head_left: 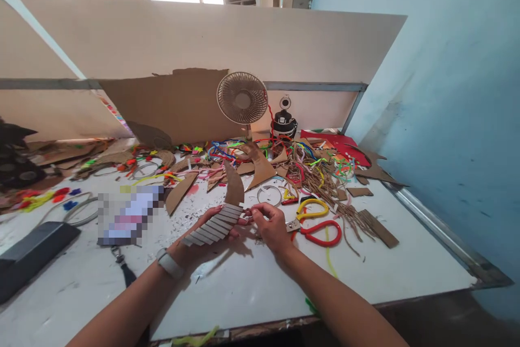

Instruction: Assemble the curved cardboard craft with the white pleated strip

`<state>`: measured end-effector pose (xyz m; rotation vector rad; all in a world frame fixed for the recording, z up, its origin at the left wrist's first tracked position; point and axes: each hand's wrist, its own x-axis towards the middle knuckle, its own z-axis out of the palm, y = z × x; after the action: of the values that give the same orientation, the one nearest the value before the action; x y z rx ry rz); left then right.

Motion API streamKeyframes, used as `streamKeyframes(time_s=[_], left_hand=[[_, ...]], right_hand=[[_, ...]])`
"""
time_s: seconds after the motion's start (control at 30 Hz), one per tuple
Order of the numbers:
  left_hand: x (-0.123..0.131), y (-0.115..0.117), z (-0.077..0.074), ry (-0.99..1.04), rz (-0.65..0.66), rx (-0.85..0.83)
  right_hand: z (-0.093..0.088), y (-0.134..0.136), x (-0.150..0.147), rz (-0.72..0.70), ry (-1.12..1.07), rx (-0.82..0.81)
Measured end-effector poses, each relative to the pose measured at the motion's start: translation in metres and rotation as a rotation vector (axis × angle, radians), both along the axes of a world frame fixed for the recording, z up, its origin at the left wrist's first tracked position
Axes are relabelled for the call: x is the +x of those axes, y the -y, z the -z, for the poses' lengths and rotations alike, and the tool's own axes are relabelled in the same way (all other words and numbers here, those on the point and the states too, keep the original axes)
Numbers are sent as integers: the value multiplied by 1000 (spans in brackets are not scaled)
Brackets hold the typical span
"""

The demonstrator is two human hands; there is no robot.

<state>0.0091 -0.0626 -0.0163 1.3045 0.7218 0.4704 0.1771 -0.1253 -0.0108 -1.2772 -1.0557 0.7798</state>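
My left hand (205,222), with a watch on its wrist, holds a curved cardboard cutout (233,187) above the table. Grey-white parallel strips (215,225) run slantwise across the lower part of the cutout, and its bare brown tip points up and away. At the cutout's right edge, my right hand (270,222) has thumb and forefinger pinched together on a small brownish thin piece, too small to name. Scissors (293,225) with a yellow and a red handle loop lie just right of my right hand.
Cardboard scraps (260,168), brown twisted cords (311,174) and coloured pipe cleaners crowd the back. A fan (242,99) and a black container (283,124) stand by the partition. Left are a blurred flat item (132,217) and a dark grey box (38,252). A blue wall (459,119) bounds the right.
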Motion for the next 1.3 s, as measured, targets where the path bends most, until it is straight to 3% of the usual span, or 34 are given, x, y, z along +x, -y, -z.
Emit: streamKeyframes(time_s=[0.1, 0.33, 0.5, 0.7, 1.07, 1.3], left_hand=[[-1, 0, -3, 35, -17, -36], [1, -18, 4, 116, 36, -346], [0, -24, 11, 354, 93, -522], [0, -26, 13, 519, 208, -630], [-3, -30, 15, 579, 189, -711], [-5, -31, 18, 615, 246, -730]], right_hand=[[-4, 1, 0, 1, -28, -6], [0, 0, 3, 35, 51, 33], [10, -5, 8, 41, 105, 62], [17, -11, 14, 84, 117, 82], [10, -15, 17, 188, -31, 65], [1, -13, 15, 232, -61, 66]])
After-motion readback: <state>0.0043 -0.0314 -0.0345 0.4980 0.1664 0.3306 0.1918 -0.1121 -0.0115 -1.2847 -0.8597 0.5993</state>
